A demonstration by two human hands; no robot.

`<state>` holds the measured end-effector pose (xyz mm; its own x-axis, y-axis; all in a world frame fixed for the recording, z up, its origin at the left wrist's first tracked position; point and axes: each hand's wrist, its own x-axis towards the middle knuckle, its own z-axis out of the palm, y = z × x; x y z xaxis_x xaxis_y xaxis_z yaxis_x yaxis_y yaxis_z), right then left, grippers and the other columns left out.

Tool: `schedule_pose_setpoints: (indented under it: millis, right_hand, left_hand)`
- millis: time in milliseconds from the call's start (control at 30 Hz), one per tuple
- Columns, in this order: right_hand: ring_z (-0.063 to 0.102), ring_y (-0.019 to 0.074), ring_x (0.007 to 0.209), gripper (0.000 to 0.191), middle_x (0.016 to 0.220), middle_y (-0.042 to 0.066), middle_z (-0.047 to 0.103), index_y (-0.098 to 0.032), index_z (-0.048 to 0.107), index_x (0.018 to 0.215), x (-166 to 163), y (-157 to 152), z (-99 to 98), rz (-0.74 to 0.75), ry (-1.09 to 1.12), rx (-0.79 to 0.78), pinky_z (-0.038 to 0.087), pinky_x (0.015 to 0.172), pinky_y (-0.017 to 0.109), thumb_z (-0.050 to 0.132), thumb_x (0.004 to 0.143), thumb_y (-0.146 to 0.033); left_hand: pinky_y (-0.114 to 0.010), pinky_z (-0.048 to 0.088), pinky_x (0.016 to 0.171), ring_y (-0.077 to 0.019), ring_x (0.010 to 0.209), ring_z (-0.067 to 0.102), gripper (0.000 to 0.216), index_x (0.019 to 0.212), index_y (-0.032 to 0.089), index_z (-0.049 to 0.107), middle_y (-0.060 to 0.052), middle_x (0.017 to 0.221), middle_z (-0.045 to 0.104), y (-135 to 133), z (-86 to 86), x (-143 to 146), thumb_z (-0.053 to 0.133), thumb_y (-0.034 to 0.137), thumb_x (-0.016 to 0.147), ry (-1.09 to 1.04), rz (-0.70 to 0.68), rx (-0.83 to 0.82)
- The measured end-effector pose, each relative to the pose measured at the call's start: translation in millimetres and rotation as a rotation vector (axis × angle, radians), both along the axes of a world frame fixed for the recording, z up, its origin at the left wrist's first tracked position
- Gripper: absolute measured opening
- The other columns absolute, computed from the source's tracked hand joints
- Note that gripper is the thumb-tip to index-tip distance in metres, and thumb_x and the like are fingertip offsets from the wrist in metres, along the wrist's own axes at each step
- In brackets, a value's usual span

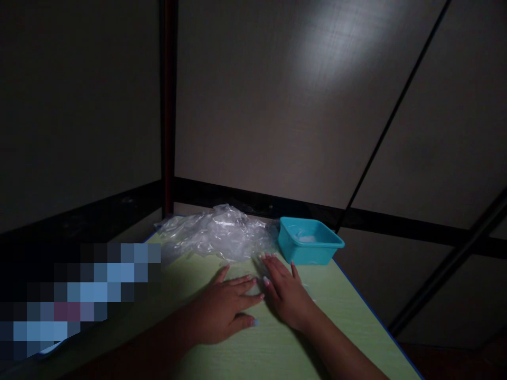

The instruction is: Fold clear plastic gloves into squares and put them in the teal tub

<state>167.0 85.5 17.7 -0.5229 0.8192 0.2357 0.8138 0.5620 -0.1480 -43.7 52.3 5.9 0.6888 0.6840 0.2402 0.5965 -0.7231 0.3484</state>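
My left hand [226, 310] lies palm down over the green tabletop [245, 353], its fingers spread and pointing right. Close by on the right, my right hand [287, 295] is also palm down with fingers apart, its fingertips toward the far side. A thin see-through sheet seems to lie under the fingers, but its outline is too faint to tell its kind. Just beyond the hands is a crumpled heap of clear plastic bags [222, 235]. To the right of the heap stands a teal plastic basket [311, 254] with something whitish inside that I cannot make out.
A blue edge [372, 312] runs along the table's right side. Grey panelled walls [261, 121] with dark strips stand behind and beside the table. At the left, a pixelated patch [79, 301] hides what is there.
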Motion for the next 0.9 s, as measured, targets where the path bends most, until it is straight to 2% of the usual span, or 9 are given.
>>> schedule_pose_setpoints:
  millis: [67,133,300,400,500,633,733,800,900]
  right_hand:
    - [0.01,0.0216,0.135,0.054,0.147,0.004,0.017,-0.023,0.01,0.142,-0.4,2.2,-7.4,-0.001,-0.063,-0.077,0.003,0.105,0.053,0.025,0.091,-0.032]
    - [0.005,0.0218,0.135,0.056,0.148,0.004,0.01,-0.022,0.004,0.142,1.1,4.6,-11.1,-0.019,-0.103,-0.137,0.001,0.104,0.055,0.022,0.091,-0.035]
    - [0.003,0.0212,0.135,0.055,0.147,0.003,0.005,-0.021,0.005,0.142,2.5,5.5,-9.6,-0.007,-0.151,-0.186,0.002,0.104,0.054,0.016,0.092,-0.041]
    - [0.003,0.0207,0.135,0.055,0.147,0.002,0.004,-0.021,0.005,0.142,2.0,4.9,-8.1,-0.006,-0.157,-0.192,0.003,0.104,0.054,0.016,0.092,-0.042]
    - [0.003,0.0202,0.135,0.055,0.147,0.001,0.002,-0.023,0.004,0.142,-0.2,3.8,-7.2,-0.017,-0.165,-0.187,0.002,0.104,0.055,0.015,0.091,-0.041]
    - [0.0,0.022,0.135,0.058,0.146,0.003,-0.003,-0.017,0.001,0.141,-9.2,-1.6,-5.4,-0.047,-0.24,-0.207,0.003,0.104,0.055,0.019,0.089,-0.035]
    - [-0.003,0.0241,0.134,0.068,0.145,0.004,-0.007,-0.012,-0.001,0.141,-17.0,-7.1,-3.8,-0.045,-0.312,-0.218,0.003,0.105,0.054,0.029,0.084,-0.034]
    - [-0.004,0.0245,0.134,0.073,0.145,0.004,-0.007,-0.01,-0.004,0.14,-20.2,-9.5,-3.3,-0.036,-0.31,-0.205,0.004,0.105,0.054,0.031,0.083,-0.038]
    - [-0.004,0.0252,0.134,0.074,0.145,0.006,-0.008,-0.009,-0.005,0.14,-21.5,-9.4,-4.7,-0.025,-0.298,-0.205,0.005,0.105,0.053,0.03,0.083,-0.039]
  left_hand:
    - [-0.061,-0.001,0.101,-0.0283,0.128,0.029,0.046,0.132,0.04,0.033,-0.004,0.14,0.032,-0.5,0.9,-0.1,0.041,0.049,0.087,0.009,-0.006,0.01]
    - [-0.062,0.001,0.101,-0.0294,0.128,0.029,0.046,0.132,0.041,0.032,-0.004,0.141,0.029,-1.2,2.1,-0.7,0.039,0.051,0.087,0.025,-0.007,0.014]
    - [-0.061,0.006,0.102,-0.0293,0.13,0.026,0.052,0.133,0.039,0.031,-0.006,0.142,0.025,-4.0,2.2,-3.7,0.039,0.057,0.085,0.105,0.038,0.006]
    - [-0.06,0.006,0.102,-0.0302,0.131,0.023,0.059,0.135,0.031,0.032,-0.012,0.141,0.028,-7.8,2.3,-3.4,0.036,0.06,0.084,0.115,0.133,0.023]
    - [-0.059,0.003,0.103,-0.0309,0.133,0.014,0.067,0.139,0.024,0.023,-0.013,0.143,0.021,-15.3,7.0,3.1,0.032,0.061,0.084,0.095,0.175,0.044]
    - [-0.054,0.004,0.107,-0.0297,0.134,0.005,0.076,0.142,0.02,0.007,-0.01,0.146,0.003,-29.8,20.3,20.9,0.038,0.058,0.084,0.087,0.029,0.008]
    - [-0.045,0.01,0.109,-0.0276,0.134,0.001,0.082,0.142,0.017,0.004,-0.009,0.146,-0.004,-37.2,27.9,32.7,0.047,0.053,0.082,0.122,-0.085,-0.055]
    - [-0.042,0.009,0.11,-0.0272,0.134,-0.001,0.083,0.142,0.015,0.002,-0.009,0.146,-0.006,-38.5,28.9,35.8,0.047,0.051,0.082,0.114,-0.113,-0.082]
    - [-0.045,0.009,0.11,-0.0286,0.133,-0.004,0.082,0.142,0.015,-0.003,-0.009,0.146,-0.01,-37.1,25.5,34.4,0.044,0.05,0.084,0.068,-0.099,-0.122]
